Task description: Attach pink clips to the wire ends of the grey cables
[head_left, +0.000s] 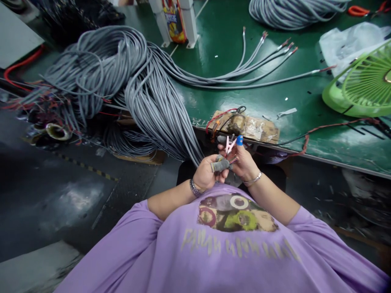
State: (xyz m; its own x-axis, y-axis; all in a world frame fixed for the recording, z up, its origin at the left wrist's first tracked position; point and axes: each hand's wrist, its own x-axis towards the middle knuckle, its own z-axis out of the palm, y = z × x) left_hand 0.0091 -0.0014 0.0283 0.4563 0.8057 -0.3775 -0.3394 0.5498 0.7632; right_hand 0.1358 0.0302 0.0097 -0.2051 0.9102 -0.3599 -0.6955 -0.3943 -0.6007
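Observation:
My left hand (209, 173) is closed in front of my chest, its taped fingertips pinching a grey cable end (220, 164). My right hand (242, 160), with a blue-taped fingertip, is closed on thin pink and red wires (229, 147) that stick up from that cable end. Both hands meet just below the edge of the green table (226, 93). A large bundle of grey cables (152, 97) hangs off the table edge to the left of my hands. I cannot see how the wires join inside my fingers.
A brown taped block (253, 127) with red and black wires sits on the table edge above my hands. A green fan (363, 83) and white plastic bag (345, 44) are at right. Another cable coil (293, 12) lies at the back. Dark floor at left.

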